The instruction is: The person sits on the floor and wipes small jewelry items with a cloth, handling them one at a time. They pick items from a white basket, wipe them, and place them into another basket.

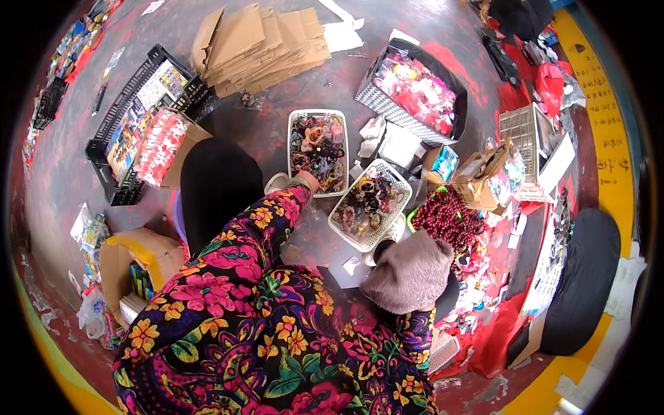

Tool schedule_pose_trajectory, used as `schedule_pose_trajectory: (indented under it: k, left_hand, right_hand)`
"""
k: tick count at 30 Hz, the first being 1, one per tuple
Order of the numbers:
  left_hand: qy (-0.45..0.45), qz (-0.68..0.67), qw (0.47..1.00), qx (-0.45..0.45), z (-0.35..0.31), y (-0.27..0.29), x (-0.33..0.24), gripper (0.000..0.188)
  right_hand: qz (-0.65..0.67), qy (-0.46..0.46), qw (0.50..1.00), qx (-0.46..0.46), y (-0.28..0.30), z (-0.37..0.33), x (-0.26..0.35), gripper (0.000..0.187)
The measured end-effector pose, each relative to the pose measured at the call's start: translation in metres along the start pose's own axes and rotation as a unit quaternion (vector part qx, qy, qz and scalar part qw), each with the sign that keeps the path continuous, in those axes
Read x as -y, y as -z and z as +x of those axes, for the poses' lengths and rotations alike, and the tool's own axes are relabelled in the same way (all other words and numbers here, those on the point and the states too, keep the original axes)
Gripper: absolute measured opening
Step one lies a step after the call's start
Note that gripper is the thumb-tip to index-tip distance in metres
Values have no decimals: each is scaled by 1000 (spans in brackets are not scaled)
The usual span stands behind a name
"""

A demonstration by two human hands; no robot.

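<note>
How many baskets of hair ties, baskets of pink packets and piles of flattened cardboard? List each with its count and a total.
White baskets of hair ties: 2
Grey basket of pink packets: 1
Pile of flattened cardboard: 1
Total: 4

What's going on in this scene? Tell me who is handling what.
Seen from above, a person in a flowered garment and a grey knitted hat crouches on the floor. This person stretches one hand to the near edge of a white basket full of hair ties. A second white basket of hair ties lies just to its right, next to a heap of dark red beads. The camera wearer's own hands do not show.
</note>
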State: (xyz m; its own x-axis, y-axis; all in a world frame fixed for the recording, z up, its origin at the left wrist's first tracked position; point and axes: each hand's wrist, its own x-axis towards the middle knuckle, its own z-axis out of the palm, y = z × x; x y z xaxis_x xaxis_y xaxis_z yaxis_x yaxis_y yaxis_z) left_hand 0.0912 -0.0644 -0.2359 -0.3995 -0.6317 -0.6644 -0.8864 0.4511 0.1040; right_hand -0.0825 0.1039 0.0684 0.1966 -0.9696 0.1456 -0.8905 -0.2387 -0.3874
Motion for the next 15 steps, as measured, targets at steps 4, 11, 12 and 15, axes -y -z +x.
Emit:
schedule_pose_trajectory:
  k: [4,11,12,15]
  left_hand:
    - [147,-113,981,-53,10,-1,16,22]
    - [268,-388,808,-353,45,23,36,36]
    - [263,-374,799,-391,42,20,39,41]
    - [166,-323,848,-386,56,59,39,40]
  right_hand:
    - [-317,122,940,32,-1,17,-13,38]
    - [298,-243,911,146,-8,-10,-11,44]
    - [375,-300,867,132,-2,-10,-3,48]
    - [416,-265,852,176,-22,-23,-32,55]
